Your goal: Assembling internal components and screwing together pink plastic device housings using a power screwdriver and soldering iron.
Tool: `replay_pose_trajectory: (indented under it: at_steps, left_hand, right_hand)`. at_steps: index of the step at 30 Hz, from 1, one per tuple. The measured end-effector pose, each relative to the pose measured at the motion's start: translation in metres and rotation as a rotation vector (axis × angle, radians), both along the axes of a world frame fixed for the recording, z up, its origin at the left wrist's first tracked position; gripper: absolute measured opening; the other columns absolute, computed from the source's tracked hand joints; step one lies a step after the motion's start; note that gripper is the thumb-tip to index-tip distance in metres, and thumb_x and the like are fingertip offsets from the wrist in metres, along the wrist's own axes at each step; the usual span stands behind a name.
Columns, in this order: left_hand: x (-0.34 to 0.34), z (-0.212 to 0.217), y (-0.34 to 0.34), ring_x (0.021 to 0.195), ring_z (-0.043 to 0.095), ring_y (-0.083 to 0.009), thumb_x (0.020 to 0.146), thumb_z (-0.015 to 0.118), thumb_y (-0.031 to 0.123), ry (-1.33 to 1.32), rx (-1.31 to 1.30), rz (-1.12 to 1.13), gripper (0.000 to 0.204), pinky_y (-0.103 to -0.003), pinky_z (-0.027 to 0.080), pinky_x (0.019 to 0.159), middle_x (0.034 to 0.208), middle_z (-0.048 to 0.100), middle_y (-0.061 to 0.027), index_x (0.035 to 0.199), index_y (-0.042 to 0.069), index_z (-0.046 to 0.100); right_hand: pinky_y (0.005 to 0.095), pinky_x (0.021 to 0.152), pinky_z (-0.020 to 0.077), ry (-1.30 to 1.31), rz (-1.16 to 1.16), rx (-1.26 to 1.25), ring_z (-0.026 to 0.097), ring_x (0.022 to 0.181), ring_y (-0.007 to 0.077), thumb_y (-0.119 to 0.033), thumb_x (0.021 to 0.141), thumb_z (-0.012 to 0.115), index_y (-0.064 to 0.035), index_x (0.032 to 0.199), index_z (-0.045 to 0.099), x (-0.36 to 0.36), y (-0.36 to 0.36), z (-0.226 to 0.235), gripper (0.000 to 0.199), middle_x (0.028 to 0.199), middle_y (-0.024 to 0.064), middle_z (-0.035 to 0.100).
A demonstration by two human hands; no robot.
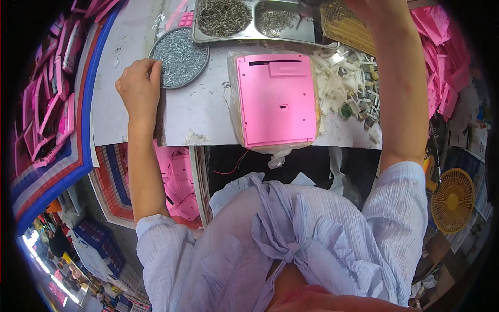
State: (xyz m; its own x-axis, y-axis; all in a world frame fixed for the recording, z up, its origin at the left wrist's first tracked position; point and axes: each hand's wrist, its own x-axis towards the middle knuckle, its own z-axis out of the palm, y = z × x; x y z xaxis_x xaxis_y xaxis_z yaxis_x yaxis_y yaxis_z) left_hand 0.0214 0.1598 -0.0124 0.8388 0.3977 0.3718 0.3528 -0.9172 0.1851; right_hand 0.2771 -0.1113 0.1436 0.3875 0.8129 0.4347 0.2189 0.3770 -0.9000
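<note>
My left hand (pixel 138 86) is at the left rim of a round dish (pixel 207 58) filled with small silvery screws (pixel 182 54). Its fingers are curled in with the thumb alongside; whatever they hold, if anything, is hidden. My right hand (pixel 364 6) reaches to the far edge of the picture, where its fingers are cut off, near a dark blurred thing (pixel 311 2). Between my arms, a flat pink plastic casing (pixel 278 104) lies on a pad wrapped in clear plastic (pixel 235 99). The casing shows a long slot, a small cutout and several holes.
A metal tray (pixel 254 35) with small metal parts stands at the back, beside a cardboard piece (pixel 348 31). Loose white and metal parts (pixel 345 86) lie right of the casing. Pink parts pile up at left (pixel 52 99) and right (pixel 442 62). A yellow basket (pixel 453 200) is at right.
</note>
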Motion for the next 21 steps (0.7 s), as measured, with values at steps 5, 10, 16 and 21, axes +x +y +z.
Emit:
replay_pose_trajectory:
  at_steps: [5,10,16,21]
  left_hand:
    - [0.009,-0.002,-0.004,0.081,0.067,-0.028,0.091,0.073,0.029,0.033,-0.014,0.049,0.022,-0.045,0.044,0.083,0.079,0.071,-0.0072,0.087,0.007,0.075]
    - [0.011,0.021,-0.062,0.08,0.067,-0.0275,0.089,0.076,0.022,-0.141,-0.324,-0.226,0.017,-0.042,0.047,0.082,0.083,0.072,-0.0119,0.089,0.005,0.074]
    - [-0.011,0.052,-0.176,0.079,0.062,-0.0257,0.078,0.083,0.015,-0.202,-0.417,-0.831,0.02,-0.04,0.045,0.077,0.083,0.067,-0.0044,0.089,0.01,0.067]
    - [-0.012,0.053,-0.187,0.076,0.062,-0.0247,0.077,0.084,0.019,-0.19,-0.583,-0.864,0.023,-0.038,0.045,0.072,0.082,0.065,-0.0033,0.09,0.01,0.067]
  right_hand:
    - [0.0339,0.072,0.054,0.342,-0.211,0.022,0.066,0.074,0.0201,-0.02,0.095,0.062,-0.0015,0.097,0.07,-0.072,-0.049,-0.011,0.02,0.078,0.0081,0.067]
    - [0.0316,0.072,0.0455,0.264,-0.324,0.087,0.049,0.063,0.0108,-0.02,0.096,0.063,-0.0039,0.13,0.056,-0.101,-0.093,-0.041,0.039,0.073,-0.0011,0.05]
    - [0.0268,0.061,0.0448,0.388,-0.035,0.184,0.048,0.054,0.0058,-0.034,0.094,0.071,-0.016,0.114,0.054,-0.145,-0.1,-0.014,0.032,0.066,-0.0084,0.049]
    - [0.0229,0.052,0.0506,0.448,0.087,0.275,0.054,0.049,0.0054,-0.029,0.088,0.082,-0.0168,0.099,0.057,-0.14,-0.093,-0.016,0.03,0.062,-0.0068,0.06]
